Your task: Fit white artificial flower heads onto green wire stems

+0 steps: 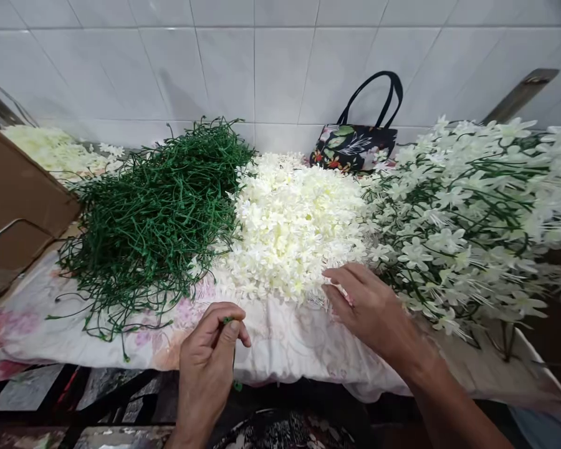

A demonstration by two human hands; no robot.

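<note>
My left hand [215, 349] is closed on a thin green stem [227, 320], pinched between thumb and index finger over the near edge of the cloth. Part of the stem hangs below the fingers, with a green tip near my wrist. My right hand [359, 302] reaches to the near right edge of a pile of white blossoms [294, 224]. Its thumb and index finger are a little apart at the petals; whether a petal is between them is too small to tell. Left of the blossoms lies a tangled heap of green stems [154, 212].
Assembled white flower sprays [449, 243] fill the right side. A black floral handbag [355, 146] stands against the tiled wall. At the far left are a cardboard box [19, 199] and more pale petals [51, 148]. A patterned cloth [280, 340] covers the table.
</note>
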